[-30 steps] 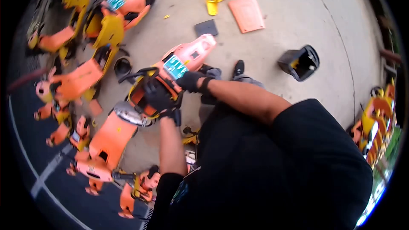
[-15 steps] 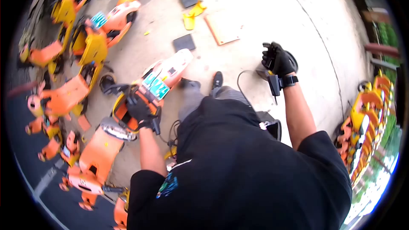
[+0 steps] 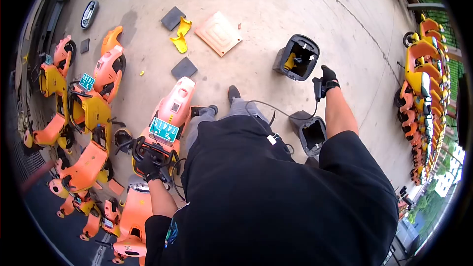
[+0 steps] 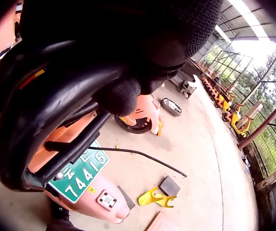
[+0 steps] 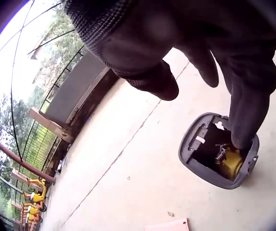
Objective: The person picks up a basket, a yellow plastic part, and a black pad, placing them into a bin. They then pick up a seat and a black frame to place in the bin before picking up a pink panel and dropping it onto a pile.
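Gripping a black tubular bar [image 4: 27,130] on the orange scooter [image 3: 180,93] at near left is the gloved left hand [image 3: 148,165]. Out to the right, the gloved right hand [image 3: 329,80] has fingers loosely apart, holding nothing, near a black plastic bin [image 3: 282,61] with something yellow inside. A thin black cable [image 3: 271,105] loops from that wrist, crossing before a second dark bin [image 3: 297,119]. Farther off lie curved yellow pieces [image 3: 180,44] and a squarish pale-orange panel [image 3: 218,33]; yellow-and-orange scooters [image 3: 93,111] crowd the left.
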Available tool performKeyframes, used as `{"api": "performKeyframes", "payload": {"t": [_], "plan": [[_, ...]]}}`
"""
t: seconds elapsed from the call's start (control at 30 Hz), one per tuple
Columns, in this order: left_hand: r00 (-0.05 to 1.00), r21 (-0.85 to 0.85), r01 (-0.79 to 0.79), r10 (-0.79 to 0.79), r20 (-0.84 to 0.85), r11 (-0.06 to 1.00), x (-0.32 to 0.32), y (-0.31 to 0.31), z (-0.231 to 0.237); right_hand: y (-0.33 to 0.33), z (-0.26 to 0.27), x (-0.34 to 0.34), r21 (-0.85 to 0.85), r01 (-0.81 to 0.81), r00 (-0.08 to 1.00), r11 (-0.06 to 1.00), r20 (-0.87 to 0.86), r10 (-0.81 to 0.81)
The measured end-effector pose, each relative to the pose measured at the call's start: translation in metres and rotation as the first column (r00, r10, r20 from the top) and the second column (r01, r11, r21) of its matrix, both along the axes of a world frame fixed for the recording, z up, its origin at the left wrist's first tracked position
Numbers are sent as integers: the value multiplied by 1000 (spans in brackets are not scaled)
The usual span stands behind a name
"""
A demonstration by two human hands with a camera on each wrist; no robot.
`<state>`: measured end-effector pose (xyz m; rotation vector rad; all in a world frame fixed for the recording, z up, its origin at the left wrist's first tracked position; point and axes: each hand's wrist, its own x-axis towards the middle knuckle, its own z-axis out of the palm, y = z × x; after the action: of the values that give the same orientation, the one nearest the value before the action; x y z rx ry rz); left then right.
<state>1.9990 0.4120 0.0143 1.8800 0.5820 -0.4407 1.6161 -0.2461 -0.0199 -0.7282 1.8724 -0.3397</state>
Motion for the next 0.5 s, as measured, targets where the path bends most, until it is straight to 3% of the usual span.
{"api": "performKeyframes", "payload": {"t": [0.07, 0.13, 0.17, 0.27, 0.33, 0.37, 0.47, 0.5], "plan": [[996, -43, -17, 20, 91, 999, -1, 10, -3, -8, -52, -39, 141, -37, 999, 989, 33, 32], [996, 72, -70, 66, 60, 995, -4, 15, 13, 8, -64, -51, 200, 29, 998, 979, 45, -39], [995, 111, -86, 81, 51, 990, -5, 18, 21, 20, -67, -54, 177, -38, 999, 983, -22, 43], [992, 113, -124, 122, 27, 986, -14, 28, 55, 37, -106, -88, 204, -189, 982, 961, 19, 189], [988, 112, -137, 128, 86, 984, -14, 24, 74, 58, -86, -74, 294, -175, 981, 939, -29, 192], [990, 24, -93, 90, 105, 995, -12, 12, 90, 64, -86, -70, 316, -161, 985, 935, -13, 174], [987, -4, -33, 33, 155, 999, -5, -40, 148, 78, -81, -46, 384, -160, 987, 909, 74, 142], [987, -9, 9, -7, 162, 1000, -1, -51, 158, 69, -115, -63, 435, -264, 959, 861, 216, 186]]}}
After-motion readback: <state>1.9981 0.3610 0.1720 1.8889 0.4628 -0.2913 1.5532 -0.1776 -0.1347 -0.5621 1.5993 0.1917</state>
